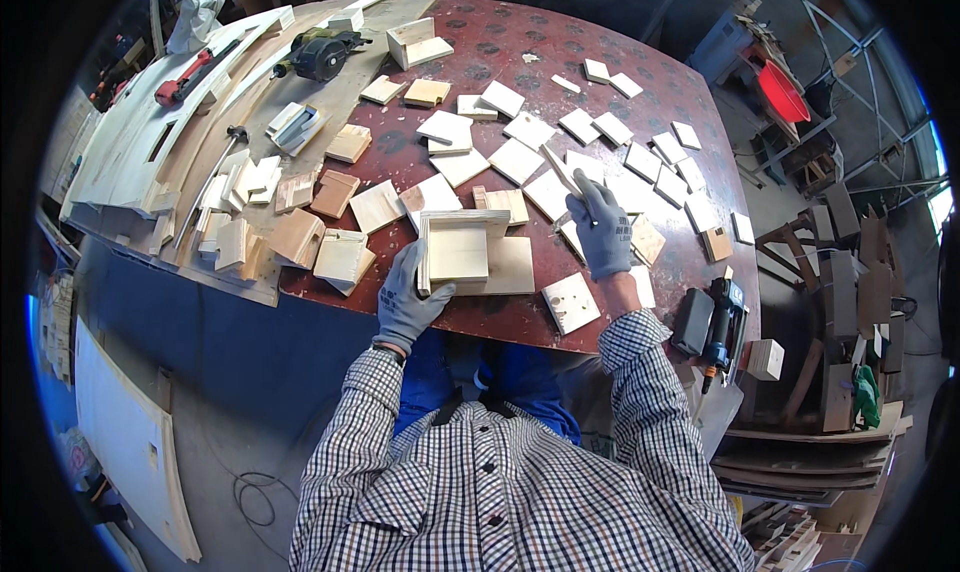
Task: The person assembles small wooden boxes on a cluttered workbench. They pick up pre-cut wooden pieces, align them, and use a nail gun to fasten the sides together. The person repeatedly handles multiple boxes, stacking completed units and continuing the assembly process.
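Your left hand (408,297) is half-curled on the wooden box (460,250) just right of it, right hand (605,234) pinching a wood strip (560,170); slack left grip, and the box might skid.

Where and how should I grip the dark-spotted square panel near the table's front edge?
Probably pinch the square panel by its left and right edges, coming from the near side: it lies flat, uncovered, toward the front of the red table.
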A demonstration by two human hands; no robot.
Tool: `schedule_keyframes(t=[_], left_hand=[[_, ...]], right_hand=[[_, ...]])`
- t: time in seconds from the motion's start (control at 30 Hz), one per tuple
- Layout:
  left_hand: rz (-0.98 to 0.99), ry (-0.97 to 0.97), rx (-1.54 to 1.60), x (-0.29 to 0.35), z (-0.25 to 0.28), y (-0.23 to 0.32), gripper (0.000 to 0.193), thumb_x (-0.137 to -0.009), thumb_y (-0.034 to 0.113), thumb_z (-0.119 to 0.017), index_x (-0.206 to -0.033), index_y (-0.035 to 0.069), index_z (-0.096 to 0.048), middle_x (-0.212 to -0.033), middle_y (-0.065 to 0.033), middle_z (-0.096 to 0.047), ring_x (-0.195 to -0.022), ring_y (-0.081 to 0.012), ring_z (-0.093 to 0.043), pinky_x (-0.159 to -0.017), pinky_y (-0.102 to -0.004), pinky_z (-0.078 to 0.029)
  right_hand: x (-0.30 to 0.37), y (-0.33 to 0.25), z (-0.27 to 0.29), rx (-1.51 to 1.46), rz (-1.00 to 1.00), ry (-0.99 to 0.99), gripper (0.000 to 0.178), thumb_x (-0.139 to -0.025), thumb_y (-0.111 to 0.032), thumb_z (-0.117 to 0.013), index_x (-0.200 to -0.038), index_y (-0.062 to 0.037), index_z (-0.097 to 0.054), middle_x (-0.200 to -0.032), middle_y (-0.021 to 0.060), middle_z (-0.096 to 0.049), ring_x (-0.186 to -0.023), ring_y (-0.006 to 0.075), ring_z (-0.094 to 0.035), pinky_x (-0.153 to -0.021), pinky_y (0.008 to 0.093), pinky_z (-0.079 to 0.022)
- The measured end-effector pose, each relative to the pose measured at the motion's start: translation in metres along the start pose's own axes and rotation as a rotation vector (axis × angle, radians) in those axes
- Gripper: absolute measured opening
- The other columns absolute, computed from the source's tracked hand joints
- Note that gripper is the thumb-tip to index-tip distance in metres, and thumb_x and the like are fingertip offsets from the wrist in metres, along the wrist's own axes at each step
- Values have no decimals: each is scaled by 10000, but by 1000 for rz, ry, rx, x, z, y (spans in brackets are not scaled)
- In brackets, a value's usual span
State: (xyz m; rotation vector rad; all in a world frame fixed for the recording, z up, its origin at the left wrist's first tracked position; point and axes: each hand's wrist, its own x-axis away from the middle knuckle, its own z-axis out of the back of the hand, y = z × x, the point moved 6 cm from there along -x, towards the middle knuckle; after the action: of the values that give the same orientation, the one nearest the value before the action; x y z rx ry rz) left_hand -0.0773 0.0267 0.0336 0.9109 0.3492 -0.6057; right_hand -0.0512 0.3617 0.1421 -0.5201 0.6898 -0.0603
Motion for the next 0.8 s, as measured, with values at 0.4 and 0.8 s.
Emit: schedule_keyframes(t=[0.4, 0.8], left_hand=[[-8, 16, -38, -2, -4, -1, 915, -841, 459, -873, -1548, 78, -434, -1455, -202, -563, -1335, -390, -590, -1091, -462, -533], [-26, 56, -3, -1, -3, -4, 865, -870, 459, -848, -1538, 87, -443, -1451, -203, -565, -1307, -402, -606, -1062, -471, -552]], right_hand=[[87, -140, -66, 304, 361, -315, 488, -987, -383, -665, -1425, -173, -613, -1395, 65, -610, -1051, 273, -661, -825, 444, -510], [87, -140, -78, 270, 286, -335, 616, -895, -213, -730, -1489, -209, -567, -1445, 78, -594, -1151, 317, -644, -915, 479, -497]])
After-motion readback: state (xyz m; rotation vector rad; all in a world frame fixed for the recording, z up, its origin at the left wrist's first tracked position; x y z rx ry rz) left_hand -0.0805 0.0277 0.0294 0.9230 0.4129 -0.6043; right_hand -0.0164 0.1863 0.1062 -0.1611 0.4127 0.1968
